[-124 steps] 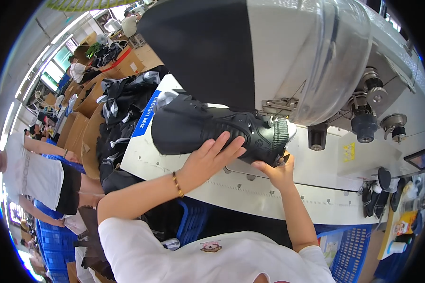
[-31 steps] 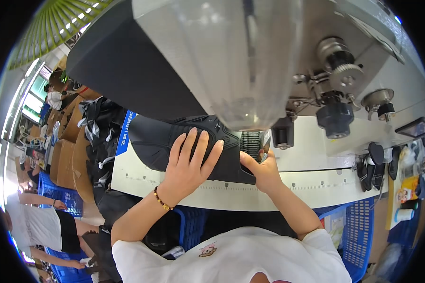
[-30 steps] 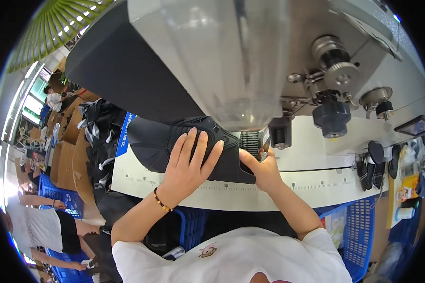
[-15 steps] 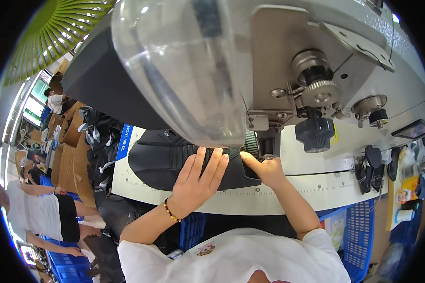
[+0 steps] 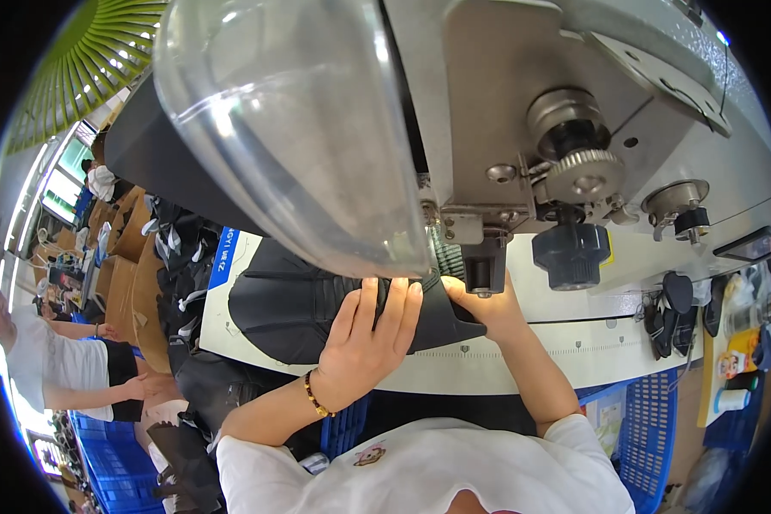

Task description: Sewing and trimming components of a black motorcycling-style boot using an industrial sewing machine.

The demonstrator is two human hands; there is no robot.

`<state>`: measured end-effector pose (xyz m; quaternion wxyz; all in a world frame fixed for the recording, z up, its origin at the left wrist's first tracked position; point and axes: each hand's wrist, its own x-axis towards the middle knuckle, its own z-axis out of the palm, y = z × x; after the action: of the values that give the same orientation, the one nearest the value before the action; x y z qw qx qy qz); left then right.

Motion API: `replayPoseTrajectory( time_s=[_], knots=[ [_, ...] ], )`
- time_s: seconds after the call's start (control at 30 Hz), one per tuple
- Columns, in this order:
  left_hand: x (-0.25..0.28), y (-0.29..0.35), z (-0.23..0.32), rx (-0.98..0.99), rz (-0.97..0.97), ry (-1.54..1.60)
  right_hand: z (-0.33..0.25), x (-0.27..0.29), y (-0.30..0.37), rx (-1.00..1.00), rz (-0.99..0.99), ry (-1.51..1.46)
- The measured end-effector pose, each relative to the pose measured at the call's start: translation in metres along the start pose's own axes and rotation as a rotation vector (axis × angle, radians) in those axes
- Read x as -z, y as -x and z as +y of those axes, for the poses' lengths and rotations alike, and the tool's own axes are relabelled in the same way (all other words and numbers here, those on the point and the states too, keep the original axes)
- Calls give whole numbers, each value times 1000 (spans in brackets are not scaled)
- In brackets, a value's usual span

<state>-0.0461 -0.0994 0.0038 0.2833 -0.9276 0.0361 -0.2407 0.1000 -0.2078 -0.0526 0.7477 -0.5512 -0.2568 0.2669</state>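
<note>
A black, leather-like shoe upper or similar panelled piece [image 5: 276, 308], rounded at its left end and ribbed across the middle, lies on the white sewing machine bed [image 5: 218, 330]. My left hand [image 5: 364, 338] rests flat on it, fingers stretched and apart, fingertips at the lower edge of the clear cover [image 5: 291, 146]. At the piece's right end is my right hand [image 5: 493, 307], its thumb over the near edge; the other fingers are hidden behind the machine's foot area [image 5: 486, 270]. A dark green ribbed strip [image 5: 447, 255] shows beside the thumb.
The grey machine head [image 5: 505, 111] with its black knob [image 5: 571, 257] overhangs my hands. Dark material [image 5: 184, 257] is heaped at the left, near a standing person [image 5: 73, 368] and blue crates [image 5: 116, 463]. A blue basket [image 5: 647, 437] and thread spools [image 5: 732, 400] are at the right.
The clear cover appears farther left and the machine head nearer. The piece's right end has tilted slightly down toward me, with both hands still on it. The person at the left has raised a lowered hand.
</note>
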Motion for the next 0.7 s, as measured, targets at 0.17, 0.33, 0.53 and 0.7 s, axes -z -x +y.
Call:
replayPoseTrajectory(
  time_s=[0.17, 0.33, 0.53, 0.7],
  knots=[
    [-7, -1, -9, 30, 82, 29, -6, -10, 3, -15, -41, -99],
    [-14, 0, -24, -43, 110, 85, -2, -24, 5, 71, 58, -86],
    [-12, 1, -24, -46, 85, 82, 5, -16, 6, -49, 8, -119],
    [-11, 1, -21, -23, 57, 108, 18, -9, 1, -29, 6, 56]
  ],
)
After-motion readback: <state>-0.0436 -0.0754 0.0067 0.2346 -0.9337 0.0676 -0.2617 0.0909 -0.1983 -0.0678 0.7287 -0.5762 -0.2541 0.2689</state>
